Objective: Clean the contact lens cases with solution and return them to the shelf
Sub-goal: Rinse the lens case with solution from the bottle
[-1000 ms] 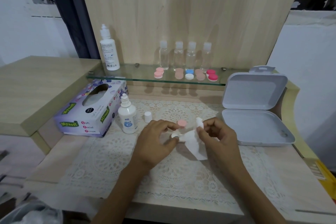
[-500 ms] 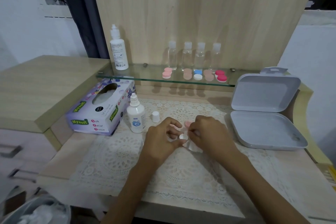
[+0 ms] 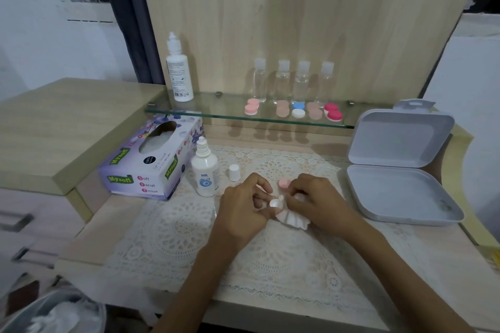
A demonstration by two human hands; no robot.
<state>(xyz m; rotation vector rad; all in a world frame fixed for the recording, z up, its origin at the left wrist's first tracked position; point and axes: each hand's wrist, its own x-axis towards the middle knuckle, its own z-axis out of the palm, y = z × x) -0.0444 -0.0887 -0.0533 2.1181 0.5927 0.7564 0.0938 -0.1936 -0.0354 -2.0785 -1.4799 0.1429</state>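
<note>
Wiping: the step in hand, by my reading. One contact lens case is being dried with a tissue over the lace mat.
Left hand: the left hand has its fingers curled round the white end of the case and grips it just above the mat.
Right hand: the right hand pinches the bunched tissue against the case; its fingertips are hidden in the folds.
Case: held between the two hands at the middle of the mat, well apart from the shelf. A pink lid shows just behind the white end; I cannot tell if it is screwed on.
Change: a second ago the hands stood apart with the tissue hanging open between them — now they have come together and the tissue is crumpled against the case.
Meaning: rinsing of this case looks finished and drying is under way; its return to the shelf is not yet done.
Solution: the solution bottle stands uncapped left of the hands, its loose cap just beside it.
Shelf: the glass shelf carries five other cases in a row — whether they are cleaned I cannot tell.
</note>
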